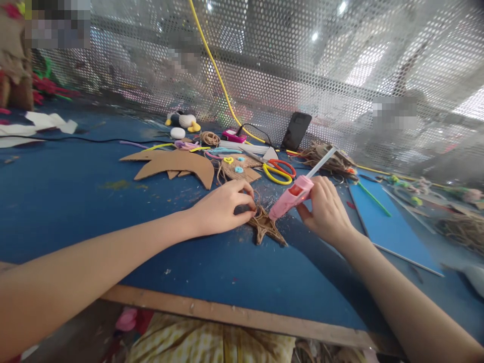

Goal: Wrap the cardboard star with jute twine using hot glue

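Head view: left hand pressing down on a twine-wrapped star on the blue desk, fingers pinched at its upper edge to steady it. Right hand closed around a pink glue gun, nozzle angled onto the star. Scissors just beyond.

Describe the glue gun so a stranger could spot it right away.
Start at the blue table, then find the two hands near its front edge. The glue gun is in the right hand, tip down at a twine star. It's pink, with a white stick out the back.
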`<state>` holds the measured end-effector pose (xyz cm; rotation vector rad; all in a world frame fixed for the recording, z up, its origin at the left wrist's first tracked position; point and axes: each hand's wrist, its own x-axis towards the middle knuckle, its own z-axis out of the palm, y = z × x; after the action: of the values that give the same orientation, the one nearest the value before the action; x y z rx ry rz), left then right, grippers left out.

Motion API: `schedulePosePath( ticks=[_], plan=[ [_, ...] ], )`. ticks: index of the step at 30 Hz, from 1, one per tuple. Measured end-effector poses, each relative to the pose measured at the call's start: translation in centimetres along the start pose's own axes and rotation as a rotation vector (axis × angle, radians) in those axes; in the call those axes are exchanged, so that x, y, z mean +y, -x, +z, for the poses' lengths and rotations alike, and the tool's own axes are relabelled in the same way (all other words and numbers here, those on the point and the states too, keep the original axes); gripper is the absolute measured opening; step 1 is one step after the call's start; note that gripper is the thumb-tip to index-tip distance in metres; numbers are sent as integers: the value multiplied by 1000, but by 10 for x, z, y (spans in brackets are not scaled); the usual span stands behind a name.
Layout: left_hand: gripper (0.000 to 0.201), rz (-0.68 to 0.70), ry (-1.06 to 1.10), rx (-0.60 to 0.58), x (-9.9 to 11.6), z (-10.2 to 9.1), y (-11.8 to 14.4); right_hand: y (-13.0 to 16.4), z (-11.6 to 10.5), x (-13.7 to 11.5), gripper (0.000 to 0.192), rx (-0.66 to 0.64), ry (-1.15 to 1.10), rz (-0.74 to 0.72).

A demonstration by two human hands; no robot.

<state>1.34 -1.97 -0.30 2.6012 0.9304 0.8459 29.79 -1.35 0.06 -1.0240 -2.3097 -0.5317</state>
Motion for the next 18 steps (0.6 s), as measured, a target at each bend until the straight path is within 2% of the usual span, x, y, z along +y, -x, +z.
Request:
schedulePosePath(
  ticks=[6,18],
  plan=[
    [12,-5,0,-11,0,1,0,-1,1,-2,7,18,-33,-58],
    [12,-12,30,-17,-2,2,0,-2,3,-9,8,57,-16,-47]
  ],
)
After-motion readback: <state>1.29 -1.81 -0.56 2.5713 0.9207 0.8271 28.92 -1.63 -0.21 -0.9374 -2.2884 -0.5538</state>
